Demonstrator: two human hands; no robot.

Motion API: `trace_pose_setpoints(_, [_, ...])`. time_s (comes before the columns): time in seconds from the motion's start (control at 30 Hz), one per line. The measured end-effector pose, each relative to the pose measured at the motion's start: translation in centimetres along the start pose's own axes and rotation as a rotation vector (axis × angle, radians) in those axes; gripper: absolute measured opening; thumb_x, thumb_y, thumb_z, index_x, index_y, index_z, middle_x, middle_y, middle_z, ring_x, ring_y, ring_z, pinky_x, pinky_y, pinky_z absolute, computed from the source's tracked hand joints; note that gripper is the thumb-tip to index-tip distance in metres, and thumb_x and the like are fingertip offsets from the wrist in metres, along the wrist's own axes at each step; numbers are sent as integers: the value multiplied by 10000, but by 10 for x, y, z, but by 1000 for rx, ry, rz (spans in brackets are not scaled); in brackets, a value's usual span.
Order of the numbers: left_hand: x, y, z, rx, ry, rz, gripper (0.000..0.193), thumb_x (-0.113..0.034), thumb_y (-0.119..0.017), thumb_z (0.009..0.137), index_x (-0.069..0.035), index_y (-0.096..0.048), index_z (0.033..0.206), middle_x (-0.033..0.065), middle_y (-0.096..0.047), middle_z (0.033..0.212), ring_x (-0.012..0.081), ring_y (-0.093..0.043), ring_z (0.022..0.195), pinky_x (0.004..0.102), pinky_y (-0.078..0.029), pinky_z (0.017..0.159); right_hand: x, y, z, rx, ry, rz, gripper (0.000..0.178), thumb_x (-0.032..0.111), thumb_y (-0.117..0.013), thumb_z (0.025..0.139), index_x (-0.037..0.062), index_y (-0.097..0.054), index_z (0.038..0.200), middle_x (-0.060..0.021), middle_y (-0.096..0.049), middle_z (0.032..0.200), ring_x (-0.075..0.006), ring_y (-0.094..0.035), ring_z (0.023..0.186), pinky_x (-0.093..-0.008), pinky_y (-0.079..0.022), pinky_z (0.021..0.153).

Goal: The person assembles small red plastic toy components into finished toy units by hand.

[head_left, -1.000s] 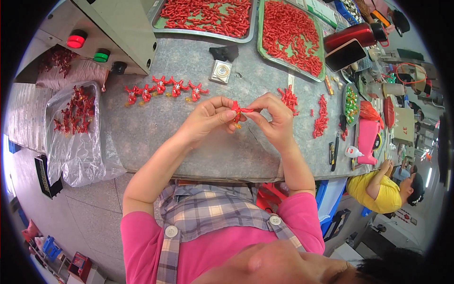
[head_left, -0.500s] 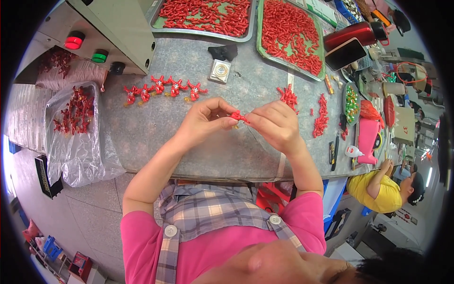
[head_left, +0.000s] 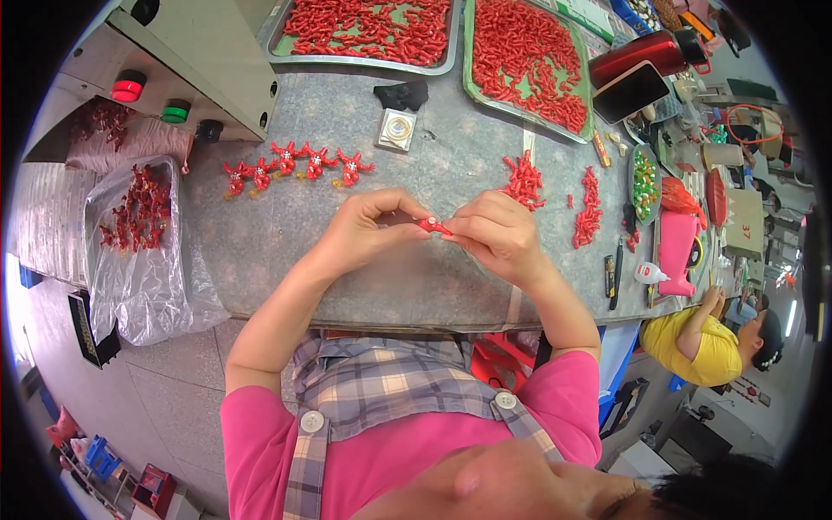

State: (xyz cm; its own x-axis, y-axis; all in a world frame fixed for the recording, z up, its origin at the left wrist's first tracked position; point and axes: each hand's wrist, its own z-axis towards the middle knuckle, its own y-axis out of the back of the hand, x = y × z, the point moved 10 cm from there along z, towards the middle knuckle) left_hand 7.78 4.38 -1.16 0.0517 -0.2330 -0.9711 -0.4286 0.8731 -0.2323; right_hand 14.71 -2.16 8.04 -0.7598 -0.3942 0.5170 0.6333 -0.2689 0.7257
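Between my two hands, above the middle of the grey tabletop, is a small red plastic figure (head_left: 432,224). The thumb and forefinger of my left hand (head_left: 368,232) pinch one side of it. My right hand (head_left: 500,232) grips its other side with the fingertips, which partly cover it. A row of several similar red figures (head_left: 287,157) with yellowish bits lies on the table beyond my left hand. Past my right hand sit a small heap of red pieces (head_left: 523,182) and a longer strip of red pieces (head_left: 588,212).
Two trays of red parts, a left one (head_left: 362,61) and a right one (head_left: 529,121), stand at the back. A machine (head_left: 204,65) and a plastic-lined bin (head_left: 178,225) are at left. At right are a glue bottle (head_left: 649,273), pens (head_left: 616,277) and a person in yellow (head_left: 693,347).
The red figure has been turned between my fingers and now shows a pale round spot. My hands have drawn slightly closer together. The camera view has shifted a little.
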Motion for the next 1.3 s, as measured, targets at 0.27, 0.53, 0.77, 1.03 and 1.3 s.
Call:
trace_pose_setpoints(0.27, [19,-5,-2,16,166,-150,119,-46,-666,754,-14,-606,852,37,-626,805,90,-585,734,228,-478,644,-13,-9,-6,46,-130,104,124,115,-694,673,56,-604,734,-42,-551,676,-208,-535,637,-311,-418,561])
trace_pose_setpoints(0.53, [36,-11,-3,54,331,-291,136,-79,-682,753,-16,-586,826,62,-626,794,105,-587,660,216,-491,557,-40,-29,-29,74,-396,326,112,95,-693,696,35,-607,735,-56,-572,677,-198,-547,639,-294,-420,568])
trace_pose_setpoints(0.77, [37,-10,-3,56,361,-257,142,-86,-686,750,-17,-588,825,56,-622,764,102,-585,646,211,-482,549,-44,-30,-35,14,-474,413,101,91,-692,708,28,-624,747,-52,-587,694,-166,-556,659,-269,-428,575])
trace_pose_setpoints(1.03, [41,-10,-4,92,387,-221,139,-66,-665,755,-6,-592,858,54,-635,814,95,-601,737,226,-476,664,-49,-34,-41,18,-518,436,113,114,-693,712,32,-628,756,-53,-577,688,-164,-552,650,-264,-418,571])
trace_pose_setpoints(1.3, [41,-10,-4,89,381,-219,137,-71,-663,759,-10,-593,860,50,-634,817,89,-597,736,220,-471,660,-52,-37,-43,27,-558,457,103,72,-699,701,13,-630,751,-53,-602,699,-140,-572,658,-252,-427,597])
